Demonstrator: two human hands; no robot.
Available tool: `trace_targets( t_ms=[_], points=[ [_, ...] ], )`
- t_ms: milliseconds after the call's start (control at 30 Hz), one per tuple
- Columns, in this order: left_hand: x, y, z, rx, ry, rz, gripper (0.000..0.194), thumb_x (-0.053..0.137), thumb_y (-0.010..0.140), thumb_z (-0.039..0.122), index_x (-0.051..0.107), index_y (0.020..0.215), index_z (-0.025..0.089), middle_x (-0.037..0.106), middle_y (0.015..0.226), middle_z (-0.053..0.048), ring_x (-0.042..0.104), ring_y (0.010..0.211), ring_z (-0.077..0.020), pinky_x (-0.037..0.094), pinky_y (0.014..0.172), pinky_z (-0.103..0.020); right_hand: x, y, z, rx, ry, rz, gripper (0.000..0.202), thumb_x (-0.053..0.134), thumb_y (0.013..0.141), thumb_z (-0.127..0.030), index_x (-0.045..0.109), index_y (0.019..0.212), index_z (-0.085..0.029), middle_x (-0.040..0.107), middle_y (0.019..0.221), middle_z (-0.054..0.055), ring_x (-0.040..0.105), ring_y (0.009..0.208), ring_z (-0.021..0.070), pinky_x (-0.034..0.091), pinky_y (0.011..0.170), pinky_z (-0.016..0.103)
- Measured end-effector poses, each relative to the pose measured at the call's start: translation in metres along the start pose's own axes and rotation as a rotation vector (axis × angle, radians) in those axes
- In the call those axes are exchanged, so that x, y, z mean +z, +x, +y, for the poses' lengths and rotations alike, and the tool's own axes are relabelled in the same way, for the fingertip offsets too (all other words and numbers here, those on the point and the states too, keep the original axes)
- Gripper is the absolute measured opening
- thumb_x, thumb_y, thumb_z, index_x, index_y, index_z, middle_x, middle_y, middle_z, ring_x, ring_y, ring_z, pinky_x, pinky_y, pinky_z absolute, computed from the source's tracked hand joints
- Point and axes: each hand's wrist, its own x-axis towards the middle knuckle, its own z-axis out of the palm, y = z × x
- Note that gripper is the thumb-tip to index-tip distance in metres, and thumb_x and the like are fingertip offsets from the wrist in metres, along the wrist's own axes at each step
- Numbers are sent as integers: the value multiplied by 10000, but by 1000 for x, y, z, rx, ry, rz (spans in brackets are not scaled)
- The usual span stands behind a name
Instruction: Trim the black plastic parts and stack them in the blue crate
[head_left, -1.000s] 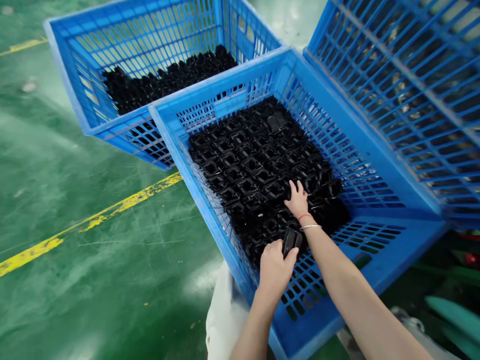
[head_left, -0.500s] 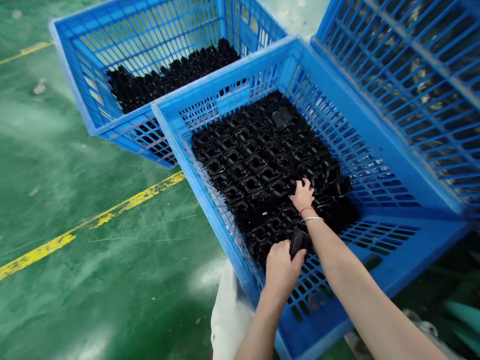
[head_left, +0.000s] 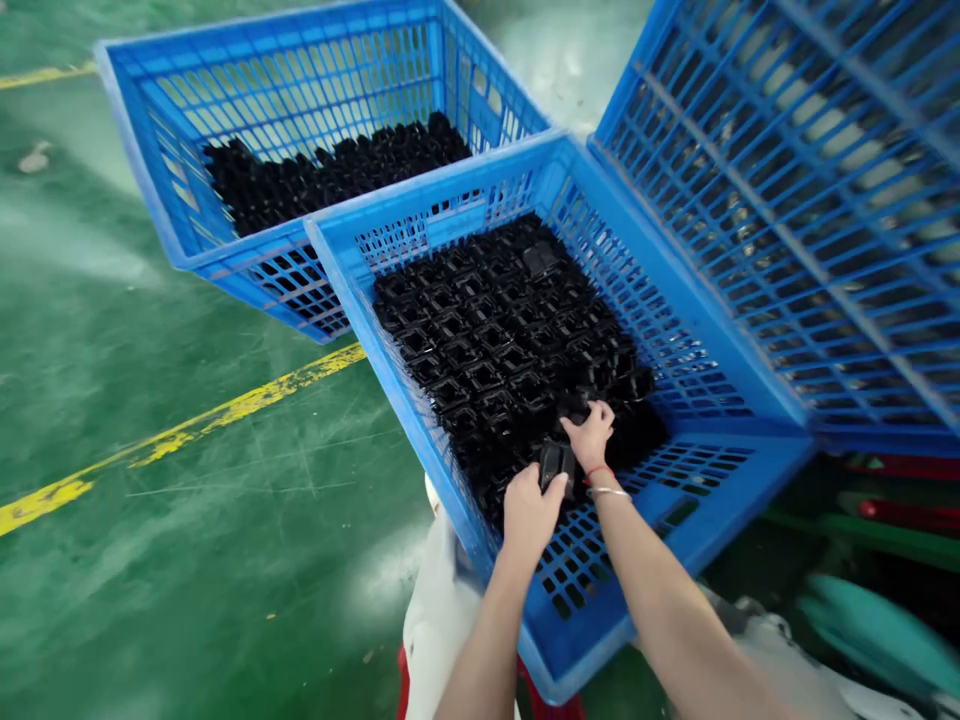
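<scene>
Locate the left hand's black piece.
In the head view, the black piece is below and right of centre, in the left hand, beside the right hand, over the nearest blue crate.

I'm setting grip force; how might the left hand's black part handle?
The black part is probably stiff: its blocky shape shows no sag in the left hand. It seems light, held by one hand. Its squarish outline suggests sliding rather than rolling.

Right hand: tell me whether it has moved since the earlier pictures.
Yes; the right hand has drawn back slightly toward the near end of the blue crate.
</scene>
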Motion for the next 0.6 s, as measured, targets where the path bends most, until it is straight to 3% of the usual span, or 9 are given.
trace_targets(
  t_ms=[167,300,500,600],
  points=[
    [-4,-5,-1,-4,-100,90,233,575,870,353,706,890,161,752,840,-84,692,805,-231,495,735,-298,-33,-75,11,63,97,109,540,698,640,-287,501,1124,-149,458,1274,209,466,1225,380,410,1002,539],
    [-14,-27,1,40,-160,148,291,568,863,373,714,997,160,770,930,-96,703,894,-249,512,801,-316,-74,-141,9,27,173,185,532,710,645,-302,507,1105,-129,471,1244,213,467,1223,356,405,1044,507],
    [-44,-93,-1,120,-172,269,401,549,828,477,706,1019,162,767,970,-119,698,954,-292,517,864,-377,-153,-238,-11,-84,312,277,484,736,653,-288,542,1085,-190,484,1268,147,535,1182,312,429,1056,503],
    [-56,-133,0,161,-164,329,423,536,795,496,695,992,157,760,962,-139,691,974,-310,521,867,-399,-196,-286,-21,-181,397,256,438,732,679,-237,569,1085,-218,462,1329,131,537,1210,306,450,1044,506]
  ],
)
